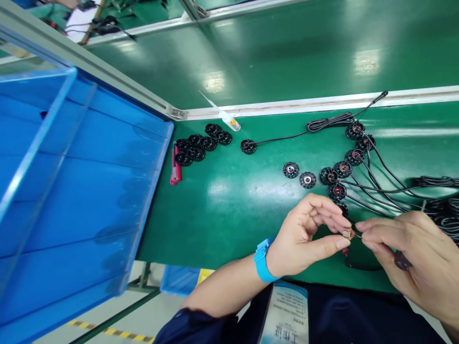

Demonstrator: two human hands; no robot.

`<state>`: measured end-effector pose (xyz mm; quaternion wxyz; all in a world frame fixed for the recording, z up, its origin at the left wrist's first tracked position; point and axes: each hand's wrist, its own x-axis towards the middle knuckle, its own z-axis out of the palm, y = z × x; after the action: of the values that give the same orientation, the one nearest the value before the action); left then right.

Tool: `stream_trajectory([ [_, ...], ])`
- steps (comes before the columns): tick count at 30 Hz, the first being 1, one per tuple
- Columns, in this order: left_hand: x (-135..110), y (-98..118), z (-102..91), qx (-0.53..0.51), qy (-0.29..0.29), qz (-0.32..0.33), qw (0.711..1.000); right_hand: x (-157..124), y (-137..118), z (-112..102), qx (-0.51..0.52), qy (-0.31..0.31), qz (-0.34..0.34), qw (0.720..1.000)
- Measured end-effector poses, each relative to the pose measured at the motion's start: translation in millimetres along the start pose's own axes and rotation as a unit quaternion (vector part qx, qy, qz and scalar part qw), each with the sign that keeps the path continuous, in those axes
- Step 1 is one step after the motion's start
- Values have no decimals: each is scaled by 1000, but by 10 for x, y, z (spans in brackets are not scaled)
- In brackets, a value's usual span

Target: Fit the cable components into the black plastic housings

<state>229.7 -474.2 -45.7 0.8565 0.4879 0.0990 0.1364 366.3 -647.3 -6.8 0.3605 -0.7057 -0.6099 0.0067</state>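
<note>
My left hand (304,234), with a blue strap on its wrist, pinches a small copper-coloured wound coil (347,232) between thumb and fingers. Facing it, my right hand (412,253) has its thumb and fingertips closed on a thin lead (357,235) at the coil's right side. A dark rounded object (402,260) shows beneath the right palm; its kind is unclear. Just below the coil is a small red piece (344,251). Beyond my hands lie several black round motor parts (337,191) with copper or red centres and black cables.
Two black discs (307,180) with silver centres lie left of the cabled parts. Further left are a cluster of black rings (196,146), a red utility knife (175,165) and a white bottle (230,121) with a long nozzle. A blue bin (107,191) borders the green table (222,215).
</note>
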Motion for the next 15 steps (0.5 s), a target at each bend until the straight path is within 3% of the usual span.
stream_trajectory([
  [5, 0, 10, -5, 27, 6, -17, 999, -53, 19, -3, 7, -17, 21, 1000],
  [15, 10, 31, -10, 12, -24, -39, 999, 38, -13, 92, -20, 14, 19, 1000],
])
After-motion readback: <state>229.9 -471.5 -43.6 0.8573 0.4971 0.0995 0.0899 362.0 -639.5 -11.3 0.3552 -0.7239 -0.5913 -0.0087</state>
